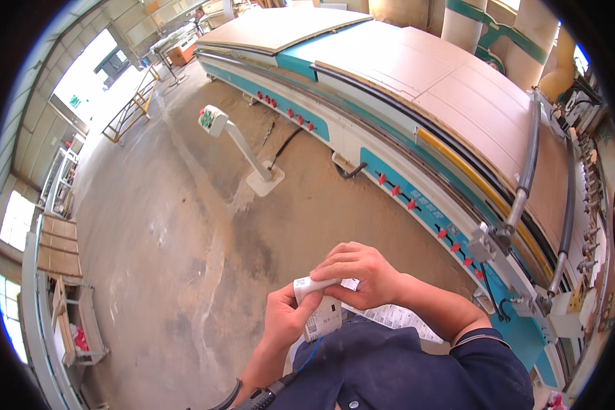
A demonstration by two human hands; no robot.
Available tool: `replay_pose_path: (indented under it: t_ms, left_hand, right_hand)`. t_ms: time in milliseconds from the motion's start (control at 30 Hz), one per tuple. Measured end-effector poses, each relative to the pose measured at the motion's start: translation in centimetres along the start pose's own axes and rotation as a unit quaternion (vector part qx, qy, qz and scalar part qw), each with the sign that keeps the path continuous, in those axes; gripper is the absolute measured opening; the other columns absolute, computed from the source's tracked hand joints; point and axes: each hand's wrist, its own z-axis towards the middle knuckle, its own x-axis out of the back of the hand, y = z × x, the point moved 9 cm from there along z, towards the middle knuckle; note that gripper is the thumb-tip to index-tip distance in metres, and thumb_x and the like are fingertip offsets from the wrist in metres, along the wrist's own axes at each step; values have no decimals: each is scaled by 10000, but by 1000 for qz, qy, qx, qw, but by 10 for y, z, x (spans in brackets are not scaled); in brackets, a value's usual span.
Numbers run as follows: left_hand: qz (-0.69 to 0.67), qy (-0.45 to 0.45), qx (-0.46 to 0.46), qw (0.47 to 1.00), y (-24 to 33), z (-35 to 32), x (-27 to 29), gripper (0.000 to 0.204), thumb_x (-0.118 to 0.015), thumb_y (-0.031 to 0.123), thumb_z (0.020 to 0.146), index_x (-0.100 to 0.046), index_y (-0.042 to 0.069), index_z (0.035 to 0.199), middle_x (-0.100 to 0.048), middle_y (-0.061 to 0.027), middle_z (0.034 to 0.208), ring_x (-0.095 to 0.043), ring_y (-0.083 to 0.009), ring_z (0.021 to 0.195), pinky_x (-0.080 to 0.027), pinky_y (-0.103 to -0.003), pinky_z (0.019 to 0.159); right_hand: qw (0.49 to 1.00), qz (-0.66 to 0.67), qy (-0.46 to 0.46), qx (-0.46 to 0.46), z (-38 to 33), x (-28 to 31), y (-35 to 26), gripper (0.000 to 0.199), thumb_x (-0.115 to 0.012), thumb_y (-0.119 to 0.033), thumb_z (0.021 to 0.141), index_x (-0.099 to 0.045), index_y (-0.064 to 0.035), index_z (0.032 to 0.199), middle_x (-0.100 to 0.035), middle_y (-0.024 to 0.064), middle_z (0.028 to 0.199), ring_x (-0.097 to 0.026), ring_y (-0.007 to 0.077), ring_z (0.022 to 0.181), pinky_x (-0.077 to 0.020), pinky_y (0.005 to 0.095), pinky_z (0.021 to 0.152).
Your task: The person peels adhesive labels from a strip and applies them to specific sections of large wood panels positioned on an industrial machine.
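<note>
Both of my hands are in front of my body, close together, on a strip of white printed labels (323, 322). My left hand (285, 320) pinches the strip's left edge, with the thumb on its face. My right hand (365, 275) bends over the top, its fingers closed on a folded or rolled part of the strip. A loose end hangs below my hands. More white printed label sheet (398, 318) shows beneath my right forearm, against my dark blue shirt; whether it joins the held strip is hidden.
A long white and teal machine (348, 140) with red knobs runs along the right, carrying large pale boards (444, 65). A control pedestal (215, 123) stands on the dusty concrete floor (150, 273). A wooden cart (85, 321) is at left, a yellow-framed trestle (140, 102) farther back.
</note>
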Motion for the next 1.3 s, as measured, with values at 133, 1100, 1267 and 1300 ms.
replay_pose_path:
  t_ms: [133, 1100, 1267, 1300]
  left_hand:
    - [5, -37, 15, 999, 2, 97, 26, 185, -598, 65, 852, -616, -40, 1003, -648, -56, 875, -582, -85, 774, -471, -232, 674]
    - [122, -79, 150, 978, 46, 684, 61, 278, -624, 2, 771, -591, -72, 1036, -644, -100, 933, -598, -131, 827, -474, -261, 730]
    - [120, -49, 195, 972, 42, 737, 40, 275, -622, 3, 773, -593, -70, 1037, -645, -111, 936, -604, -142, 829, -474, -266, 739]
    - [127, -57, 197, 970, 39, 747, 35, 277, -623, 4, 774, -592, -70, 1038, -646, -113, 938, -605, -144, 829, -474, -267, 741]
  right_hand:
    - [997, 10, 30, -70, 49, 18, 84, 207, -711, -48, 675, -682, -70, 879, -660, 63, 767, -618, 215, 699, -493, 305, 622]
    - [738, -162, 540, -371, 176, 432, 808, 180, -599, -175, 755, -658, -13, 806, -654, 98, 713, -615, 162, 657, -482, 289, 614]
    - [761, -145, 502, -384, 252, 435, 905, 181, -597, -181, 755, -664, -23, 813, -661, 131, 739, -645, 212, 697, -499, 296, 656]
    - [767, -115, 506, -377, 250, 436, 915, 173, -602, -173, 759, -664, -22, 818, -665, 124, 749, -645, 203, 705, -499, 292, 660]
